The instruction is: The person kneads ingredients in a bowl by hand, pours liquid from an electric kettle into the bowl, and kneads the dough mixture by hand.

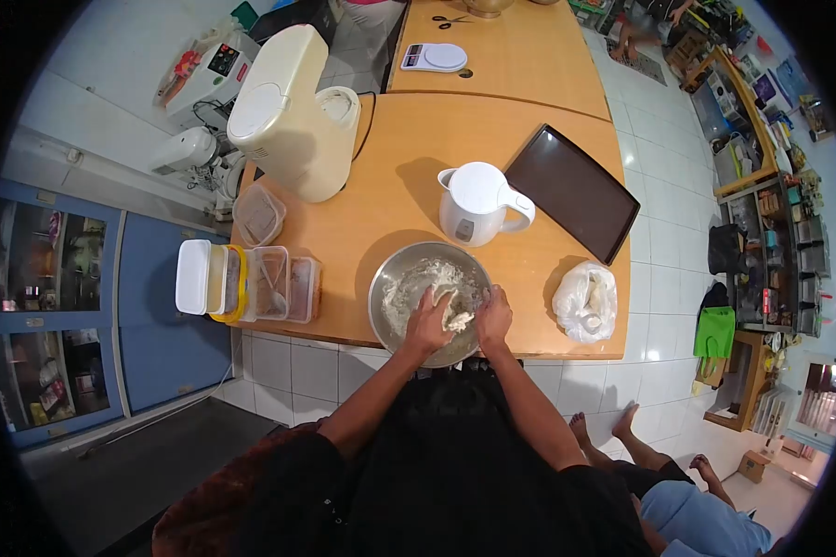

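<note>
A steel mixing bowl (381, 295) stands at the table's front edge, with white flour and shaggy dough (457, 320) inside it. My left hand (426, 325) reaches down into the bowl, its fingers curled into the dough and coated with it. At the bowl's right rim, my right hand (494, 320) grips the edge with the thumb on top. A white electric kettle (474, 209) stands just behind the bowl. To the right sits a knotted plastic bag (585, 302) with pale contents.
On the wooden table (409, 167) are a dark baking tray (576, 190), a cream stand mixer (293, 121) and plastic containers (269, 283) on the left. Farther back lie a kitchen scale (435, 58) and scissors (449, 21). A person (697, 511) sits on the floor at lower right.
</note>
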Tool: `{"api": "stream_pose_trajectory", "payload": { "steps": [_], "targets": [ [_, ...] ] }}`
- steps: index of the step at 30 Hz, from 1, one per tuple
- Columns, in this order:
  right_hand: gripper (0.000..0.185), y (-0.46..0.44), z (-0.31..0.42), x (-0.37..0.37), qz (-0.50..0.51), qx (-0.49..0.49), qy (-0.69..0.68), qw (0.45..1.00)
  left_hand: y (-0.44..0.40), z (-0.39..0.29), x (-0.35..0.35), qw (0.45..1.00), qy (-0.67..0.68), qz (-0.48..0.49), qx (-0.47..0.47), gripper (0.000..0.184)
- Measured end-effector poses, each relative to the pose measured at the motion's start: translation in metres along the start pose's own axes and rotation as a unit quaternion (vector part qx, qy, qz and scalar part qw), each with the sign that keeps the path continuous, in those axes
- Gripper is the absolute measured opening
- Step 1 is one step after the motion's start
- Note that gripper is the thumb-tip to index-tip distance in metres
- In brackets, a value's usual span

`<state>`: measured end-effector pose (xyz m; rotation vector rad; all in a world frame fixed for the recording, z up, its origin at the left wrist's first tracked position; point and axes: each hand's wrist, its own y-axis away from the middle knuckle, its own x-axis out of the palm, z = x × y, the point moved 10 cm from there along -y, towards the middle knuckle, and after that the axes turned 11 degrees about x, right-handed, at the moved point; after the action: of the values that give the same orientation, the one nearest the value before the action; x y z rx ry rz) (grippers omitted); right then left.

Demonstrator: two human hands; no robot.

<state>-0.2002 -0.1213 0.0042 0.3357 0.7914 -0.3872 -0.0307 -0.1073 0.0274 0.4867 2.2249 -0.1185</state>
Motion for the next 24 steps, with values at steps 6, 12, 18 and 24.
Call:
{"api": "stream_pose_trajectory", "payload": {
  "steps": [6, 12, 18, 24],
  "targets": [
    [0.010, -0.003, 0.002, 0.003, 0.017, 0.000, 0.015, 1.000, -0.014, 0.043, 0.040, 0.997, -0.033, 0.064, -0.015, 0.079],
    [0.009, -0.001, -0.002, 0.004, -0.002, 0.004, 0.034, 0.999, -0.021, 0.051, 0.063, 0.993, -0.104, 0.058, 0.002, 0.082],
    [0.009, -0.008, -0.001, 0.005, 0.000, 0.001, 0.046, 0.999, -0.005, 0.052, 0.059, 0.993, 0.105, 0.044, 0.011, 0.066],
    [0.007, -0.005, -0.003, 0.006, 0.002, -0.010, 0.046, 0.999, 0.024, 0.020, 0.047, 0.993, 0.009, 0.108, 0.047, 0.084]
  ]
}}
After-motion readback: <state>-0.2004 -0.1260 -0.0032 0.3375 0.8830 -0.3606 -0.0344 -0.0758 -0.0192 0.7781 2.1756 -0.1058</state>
